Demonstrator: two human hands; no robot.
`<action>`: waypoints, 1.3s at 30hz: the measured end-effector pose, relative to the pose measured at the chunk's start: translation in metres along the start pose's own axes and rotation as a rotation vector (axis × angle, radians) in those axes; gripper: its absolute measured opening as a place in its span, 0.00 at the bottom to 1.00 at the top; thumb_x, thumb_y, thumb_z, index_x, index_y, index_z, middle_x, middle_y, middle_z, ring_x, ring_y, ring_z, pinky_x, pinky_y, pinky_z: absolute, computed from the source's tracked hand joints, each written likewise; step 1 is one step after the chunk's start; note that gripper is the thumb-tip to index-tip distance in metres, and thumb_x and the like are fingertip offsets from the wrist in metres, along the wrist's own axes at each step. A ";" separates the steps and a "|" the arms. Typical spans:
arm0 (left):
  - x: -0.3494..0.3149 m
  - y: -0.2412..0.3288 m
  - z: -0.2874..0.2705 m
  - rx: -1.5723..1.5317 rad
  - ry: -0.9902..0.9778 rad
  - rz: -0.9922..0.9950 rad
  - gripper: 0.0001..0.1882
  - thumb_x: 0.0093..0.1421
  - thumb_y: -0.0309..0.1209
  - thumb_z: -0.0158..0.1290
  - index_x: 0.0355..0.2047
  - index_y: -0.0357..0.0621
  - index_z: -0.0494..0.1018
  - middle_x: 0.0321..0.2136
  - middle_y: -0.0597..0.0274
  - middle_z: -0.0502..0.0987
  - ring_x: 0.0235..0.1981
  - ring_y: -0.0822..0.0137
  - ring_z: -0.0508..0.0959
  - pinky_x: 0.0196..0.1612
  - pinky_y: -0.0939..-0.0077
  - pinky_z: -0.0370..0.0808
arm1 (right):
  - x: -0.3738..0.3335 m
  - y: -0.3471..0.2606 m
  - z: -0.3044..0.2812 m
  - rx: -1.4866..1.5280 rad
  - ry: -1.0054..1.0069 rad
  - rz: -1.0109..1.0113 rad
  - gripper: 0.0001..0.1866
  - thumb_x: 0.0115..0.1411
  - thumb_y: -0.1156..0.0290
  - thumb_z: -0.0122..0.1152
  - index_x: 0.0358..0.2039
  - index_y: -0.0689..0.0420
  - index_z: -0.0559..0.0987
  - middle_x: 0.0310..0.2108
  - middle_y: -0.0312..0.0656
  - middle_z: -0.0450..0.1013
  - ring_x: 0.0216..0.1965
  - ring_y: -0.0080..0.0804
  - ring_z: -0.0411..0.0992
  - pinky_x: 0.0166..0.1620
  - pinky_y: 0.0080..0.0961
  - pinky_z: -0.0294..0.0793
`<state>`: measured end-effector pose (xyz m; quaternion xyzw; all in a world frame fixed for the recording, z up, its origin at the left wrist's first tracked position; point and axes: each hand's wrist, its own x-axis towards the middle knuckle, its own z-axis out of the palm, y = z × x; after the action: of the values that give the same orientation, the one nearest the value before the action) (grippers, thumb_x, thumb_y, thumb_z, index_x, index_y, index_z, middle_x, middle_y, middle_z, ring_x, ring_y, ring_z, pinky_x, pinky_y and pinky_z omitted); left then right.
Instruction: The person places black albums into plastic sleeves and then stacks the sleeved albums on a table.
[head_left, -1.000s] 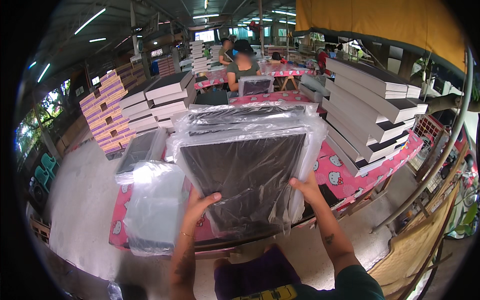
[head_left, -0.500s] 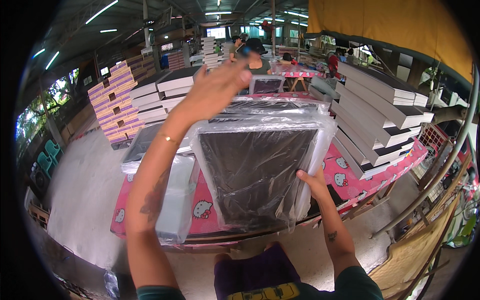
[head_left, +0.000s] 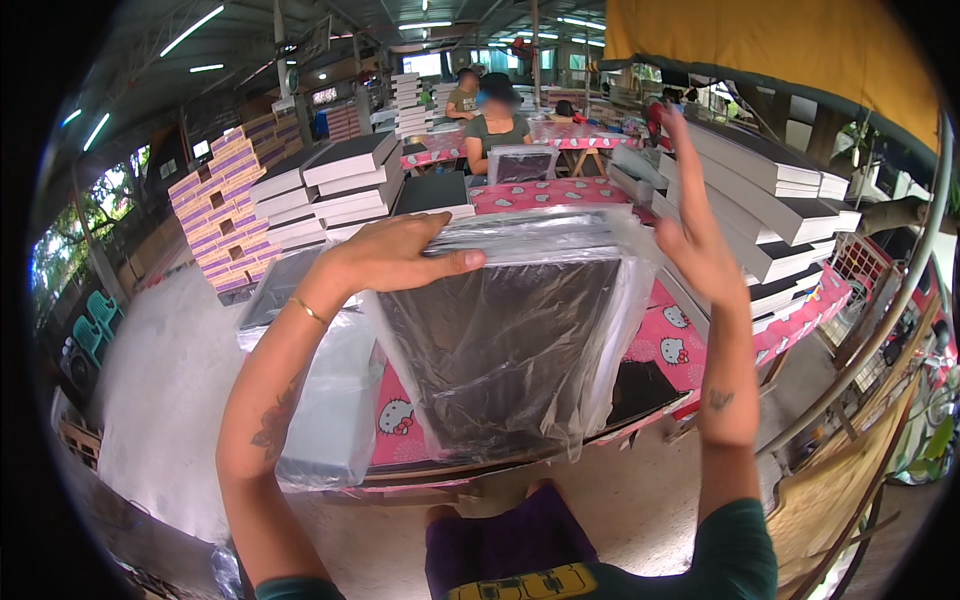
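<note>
And here's the L hand (head_left: 405, 255), palm down on the top edge of the clear-wrapped black packs (head_left: 500, 350), upright at the counter's (head_left: 660, 325) near side, pink patterned cloth under 'em! R hand (head_left: 700, 240) up, fingers spread, just beside the packs' R edge, contact unclear. Near L, a pale plastic-wrapped pack (head_left: 330, 410); far L, black-topped white stacks (head_left: 350, 180) w/ purple-striped boxes (head_left: 222, 225) beyond. On the R, another tall black-and-white stack (head_left: 765, 195). Far ctr, a seated co-worker (head_left: 498, 130) behind a wrapped dark pack (head_left: 522, 165), plus another person (head_left: 464, 98) further back.
</note>
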<state>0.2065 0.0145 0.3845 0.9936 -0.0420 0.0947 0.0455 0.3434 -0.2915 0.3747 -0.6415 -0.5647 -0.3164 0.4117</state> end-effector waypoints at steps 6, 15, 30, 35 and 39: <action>-0.001 0.012 -0.007 0.059 -0.057 -0.013 0.49 0.60 0.66 0.37 0.57 0.24 0.59 0.49 0.30 0.69 0.52 0.43 0.71 0.55 0.62 0.68 | 0.055 0.003 0.066 -0.296 -0.808 0.179 0.59 0.41 0.23 0.52 0.59 0.64 0.63 0.54 0.58 0.66 0.56 0.52 0.65 0.56 0.44 0.63; 0.040 -0.001 -0.075 -0.418 0.521 0.164 0.45 0.61 0.67 0.27 0.67 0.46 0.48 0.66 0.49 0.50 0.68 0.56 0.48 0.68 0.60 0.43 | 0.041 0.004 0.073 -0.322 -0.867 0.124 0.57 0.37 0.24 0.56 0.50 0.69 0.70 0.42 0.58 0.73 0.45 0.51 0.73 0.47 0.40 0.71; 0.022 0.007 0.006 -0.143 -0.165 -0.096 0.47 0.59 0.70 0.17 0.66 0.49 0.52 0.62 0.52 0.60 0.63 0.51 0.59 0.64 0.66 0.57 | 0.053 -0.004 0.070 -0.263 -0.999 0.173 0.58 0.42 0.25 0.53 0.57 0.68 0.64 0.54 0.60 0.65 0.55 0.50 0.67 0.56 0.38 0.65; 0.024 0.006 0.010 -0.146 -0.154 -0.144 0.45 0.61 0.67 0.19 0.65 0.47 0.52 0.64 0.52 0.56 0.65 0.53 0.56 0.66 0.68 0.53 | 0.125 -0.031 0.026 -0.289 -0.479 -0.061 0.42 0.60 0.37 0.44 0.64 0.56 0.58 0.66 0.54 0.51 0.67 0.45 0.50 0.64 0.38 0.53; 0.028 0.007 0.010 -0.171 -0.164 -0.103 0.46 0.61 0.67 0.19 0.65 0.43 0.53 0.63 0.47 0.58 0.64 0.50 0.58 0.65 0.67 0.53 | 0.085 0.042 0.079 -0.383 -0.501 -0.151 0.58 0.52 0.24 0.32 0.65 0.66 0.48 0.67 0.58 0.44 0.68 0.50 0.42 0.66 0.46 0.44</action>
<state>0.2351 0.0040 0.3806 0.9913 -0.0024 0.0068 0.1313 0.3942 -0.1831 0.4057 -0.7215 -0.6247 -0.2787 0.1072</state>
